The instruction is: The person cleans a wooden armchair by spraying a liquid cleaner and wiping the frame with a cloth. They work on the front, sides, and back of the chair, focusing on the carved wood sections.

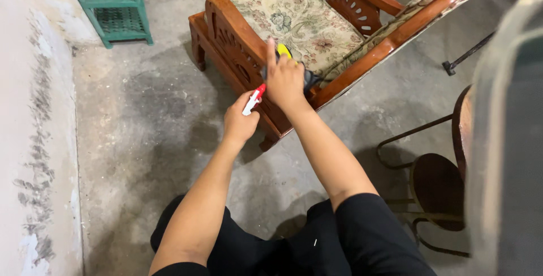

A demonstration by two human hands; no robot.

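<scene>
left hand (pixel 240 122) grip clenched round spray bottle (pixel 254 99); right hand (pixel 284 79) presses cloth (pixel 308 78) on wooden armchair (pixel 226 38).

Dim, flat indoor light; soft shadows on the floor (pixel 141 140) under the armchair (pixel 294 21). Blurred grey shape fills right edge. Centre sharp, no glare.
</scene>
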